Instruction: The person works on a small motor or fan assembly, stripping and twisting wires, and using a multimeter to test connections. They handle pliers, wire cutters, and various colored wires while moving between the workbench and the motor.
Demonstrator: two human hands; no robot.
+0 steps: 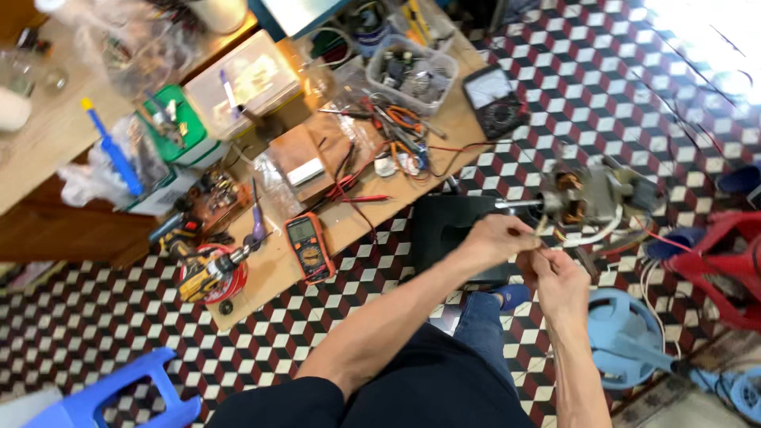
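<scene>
dark trousers fill the bottom of my view, knees bent, and both forearms reach out from there over the checkered floor (602, 95). my left hand (498, 238) is curled, its fingertips pressed together on what looks like a thin wire end just beside the motor shaft; my right hand (559, 279) sits just below and to the right, fingers also closed in a pinch, seemingly on the same lead, though the strand is too fine to be sure. the small electric motor (590, 198), its copper windings showing, lies on the floor just beyond my hands, next to a black box (444, 230), with white and red leads looping out underneath. to do this well, i judge i should keep the pinch close to the wire tip so it does not fray, hold the slack low so it does not tug at the windings, and keep the two hands near each other for control. the orange multimeter (309, 247) lies on the low wooden table (468, 119) to my left, near a red spool (214, 273) and pliers (400, 119), well apart from my hands. a blue fan housing (626, 333) sits on the floor at right.
</scene>
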